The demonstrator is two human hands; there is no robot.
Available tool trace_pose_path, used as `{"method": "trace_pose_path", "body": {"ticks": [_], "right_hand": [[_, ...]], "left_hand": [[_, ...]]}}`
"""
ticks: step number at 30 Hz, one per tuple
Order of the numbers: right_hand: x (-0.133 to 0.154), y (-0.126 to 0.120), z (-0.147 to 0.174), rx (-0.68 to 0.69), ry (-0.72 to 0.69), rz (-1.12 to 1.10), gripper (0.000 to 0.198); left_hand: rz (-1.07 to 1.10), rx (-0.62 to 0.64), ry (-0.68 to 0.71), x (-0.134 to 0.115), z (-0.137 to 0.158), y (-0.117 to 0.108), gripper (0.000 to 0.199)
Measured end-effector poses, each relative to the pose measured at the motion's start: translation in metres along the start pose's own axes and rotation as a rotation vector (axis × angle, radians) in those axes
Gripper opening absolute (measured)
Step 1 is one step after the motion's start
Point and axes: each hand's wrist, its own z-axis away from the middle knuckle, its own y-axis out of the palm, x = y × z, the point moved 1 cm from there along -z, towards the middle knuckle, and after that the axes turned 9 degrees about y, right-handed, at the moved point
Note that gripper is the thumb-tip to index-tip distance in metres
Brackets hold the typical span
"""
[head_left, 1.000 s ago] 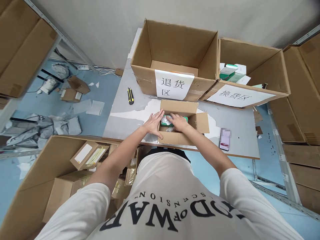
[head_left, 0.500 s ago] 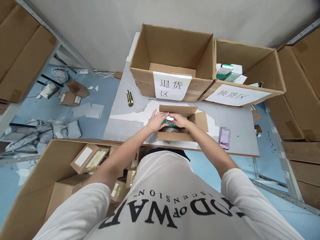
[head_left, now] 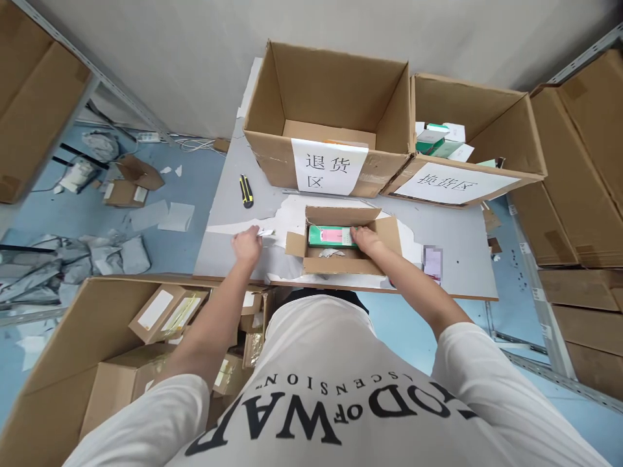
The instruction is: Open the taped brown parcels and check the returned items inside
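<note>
In the middle of the frame I see the small open box (head_left: 341, 250). Inside lies a green and pink pack (head_left: 331, 236); my right hand (head_left: 366, 239) fingers grip and hide its end. My left hand (head_left: 246, 245) pinches a tiny white slip (head_left: 265, 232), too small to read.

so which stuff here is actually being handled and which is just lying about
In hand:
- small open carton
- green and pink product box inside it, gripped by the right hand
- white paper slip, pinched by the left hand

Lying about:
- utility knife
- phone
- two big labelled cartons
- parcels in the floor carton
</note>
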Motion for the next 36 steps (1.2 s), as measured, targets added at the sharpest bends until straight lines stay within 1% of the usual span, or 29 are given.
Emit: {"method": "trace_pose_path", "body": {"ticks": [2, 3, 4, 5, 7, 9, 11, 12, 13, 14, 15, 16, 17, 18, 19, 20, 21, 23, 26, 28, 32, 34, 36], "right_hand": [[0.011, 0.005, -0.005, -0.006, 0.035, 0.061, 0.036], [0.015, 0.006, -0.006, -0.01, 0.044, 0.086, 0.036], [0.018, 0.008, -0.007, -0.015, 0.045, 0.108, 0.037], [0.02, 0.009, -0.007, -0.019, 0.041, 0.126, 0.041], [0.021, 0.011, -0.004, -0.026, 0.026, 0.154, 0.055], [0.022, 0.011, 0.001, -0.047, -0.018, 0.18, 0.065], [0.026, 0.009, 0.006, -0.078, -0.107, 0.198, 0.063], [0.03, 0.006, 0.007, -0.095, -0.181, 0.197, 0.059], [0.035, 0.003, 0.008, -0.112, -0.272, 0.19, 0.054], [0.041, 0.0, 0.007, -0.129, -0.368, 0.176, 0.05], [0.049, -0.004, 0.005, -0.147, -0.454, 0.159, 0.049], [0.058, -0.007, 0.002, -0.166, -0.527, 0.147, 0.051], [0.067, -0.01, -0.001, -0.181, -0.575, 0.141, 0.054], [0.075, -0.011, -0.005, -0.184, -0.588, 0.143, 0.057], [0.083, -0.012, -0.01, -0.178, -0.579, 0.148, 0.057], [0.09, -0.012, -0.014, -0.166, -0.558, 0.153, 0.056], [0.096, -0.011, -0.017, -0.153, -0.536, 0.159, 0.053], [0.102, -0.008, -0.022, -0.147, -0.503, 0.169, 0.047], [0.105, -0.002, -0.025, -0.159, -0.455, 0.188, 0.038], [0.106, -0.001, -0.024, -0.148, -0.423, 0.197, 0.037], [0.107, -0.006, -0.018, -0.139, -0.404, 0.181, 0.035], [0.1, -0.014, -0.015, -0.135, -0.405, 0.125, 0.038], [0.085, -0.024, -0.013, -0.134, -0.426, 0.031, 0.045]], "left_hand": [[0.002, 0.2, -0.078, -0.003, 0.004, 0.025, 0.031], [0.018, 0.273, -0.094, -0.007, 0.006, 0.035, 0.034], [0.035, 0.314, -0.096, -0.013, 0.008, 0.043, 0.04], [0.05, 0.324, -0.084, -0.019, 0.011, 0.049, 0.049], [0.069, 0.281, -0.042, -0.029, 0.017, 0.053, 0.072], [0.111, 0.218, -0.007, -0.035, 0.026, 0.05, 0.088], [0.22, 0.113, 0.032, -0.04, 0.038, 0.039, 0.091], [0.291, 0.023, 0.069, -0.043, 0.044, 0.032, 0.087], [0.361, -0.088, 0.13, -0.046, 0.051, 0.024, 0.08], [0.421, -0.2, 0.219, -0.051, 0.058, 0.015, 0.072], [0.461, -0.289, 0.338, -0.058, 0.065, 0.006, 0.063], [0.476, -0.333, 0.479, -0.067, 0.071, -0.001, 0.054], [0.465, -0.326, 0.63, -0.078, 0.076, -0.008, 0.046], [0.434, -0.27, 0.763, -0.089, 0.08, -0.013, 0.04], [0.387, -0.19, 0.859, -0.101, 0.083, -0.016, 0.037], [0.331, -0.106, 0.905, -0.112, 0.084, -0.018, 0.036], [0.276, -0.029, 0.915, -0.122, 0.084, -0.018, 0.037], [0.175, 0.09, 0.889, -0.137, 0.081, -0.016, 0.044], [0.07, 0.174, 0.836, -0.149, 0.076, -0.008, 0.055], [0.035, 0.197, 0.799, -0.151, 0.073, -0.002, 0.051], [0.042, 0.203, 0.747, -0.149, 0.069, 0.008, 0.032], [0.05, 0.19, 0.73, -0.147, 0.065, 0.012, 0.025], [0.045, 0.178, 0.727, -0.146, 0.059, 0.016, 0.02]]}}
